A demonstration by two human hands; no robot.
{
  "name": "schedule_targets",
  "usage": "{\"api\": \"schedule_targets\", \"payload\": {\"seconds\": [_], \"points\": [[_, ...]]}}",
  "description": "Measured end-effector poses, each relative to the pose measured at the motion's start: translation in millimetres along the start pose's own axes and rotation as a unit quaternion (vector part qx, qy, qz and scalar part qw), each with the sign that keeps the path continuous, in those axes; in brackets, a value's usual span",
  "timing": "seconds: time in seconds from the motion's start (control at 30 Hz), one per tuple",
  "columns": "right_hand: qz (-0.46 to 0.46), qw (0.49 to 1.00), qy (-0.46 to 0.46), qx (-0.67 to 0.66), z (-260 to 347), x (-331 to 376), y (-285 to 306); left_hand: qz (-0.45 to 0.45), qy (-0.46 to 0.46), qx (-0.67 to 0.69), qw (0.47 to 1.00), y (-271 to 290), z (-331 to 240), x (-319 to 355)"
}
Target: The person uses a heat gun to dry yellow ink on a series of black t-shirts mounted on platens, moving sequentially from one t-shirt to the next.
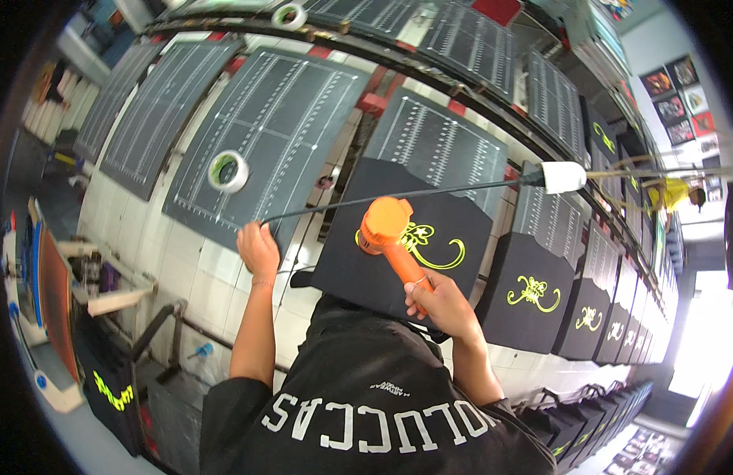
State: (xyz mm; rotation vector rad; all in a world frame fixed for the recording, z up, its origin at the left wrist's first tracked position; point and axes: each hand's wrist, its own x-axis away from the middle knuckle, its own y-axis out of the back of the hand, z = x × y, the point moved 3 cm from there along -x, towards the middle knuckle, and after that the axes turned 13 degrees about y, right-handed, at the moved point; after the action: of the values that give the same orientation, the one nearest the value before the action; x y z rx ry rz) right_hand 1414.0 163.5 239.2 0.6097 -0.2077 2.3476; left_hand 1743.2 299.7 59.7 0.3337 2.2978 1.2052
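Note:
My right hand [444, 302] is closed round the handle of an orange hair dryer [386, 224]. Its head hovers over a black T-shirt [358, 273] stretched on a board, covering part of the shirt's neon yellow print [441, 253]. My left hand [258, 247] is closed on a black power cord [398, 195] beside the near edge of the neighbouring board. From there the cord runs taut to the right, to a white socket [564, 177] hanging above the boards. On that bare grey board [279, 119] lies a roll of tape [228, 171].
To the right, more boards carry black shirts [532, 293] with yellow prints. A rail [335, 39] runs behind the boards, with another tape roll [288, 16] on it. Screen frames [54, 293] stand at the left. A person in yellow [673, 195] is far right.

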Motion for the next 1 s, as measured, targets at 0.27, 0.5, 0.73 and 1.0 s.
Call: {"api": "schedule_targets", "payload": {"seconds": [0.27, 0.5, 0.73, 1.0], "points": [[-0.159, 0.985, 0.059, 0.016, -17.6, 9.8, 25.1, 0.009, -0.023, -0.019, 1.000, -12.4, 2.6, 3.1], [-0.182, 0.982, 0.028, 0.036, 0.3, 66.0, 41.3, 0.135, -0.074, 0.037, 0.987, -13.5, 9.6, 13.9], [-0.238, 0.971, 0.000, -0.008, -31.1, 117.9, 52.1, 0.372, -0.727, -0.299, 0.493, -98.6, 147.2, 49.5], [-0.444, 0.872, 0.075, -0.193, -141.7, 253.5, 114.4, 0.719, -0.405, -0.176, 0.537, -94.4, -76.1, 167.4]]}}
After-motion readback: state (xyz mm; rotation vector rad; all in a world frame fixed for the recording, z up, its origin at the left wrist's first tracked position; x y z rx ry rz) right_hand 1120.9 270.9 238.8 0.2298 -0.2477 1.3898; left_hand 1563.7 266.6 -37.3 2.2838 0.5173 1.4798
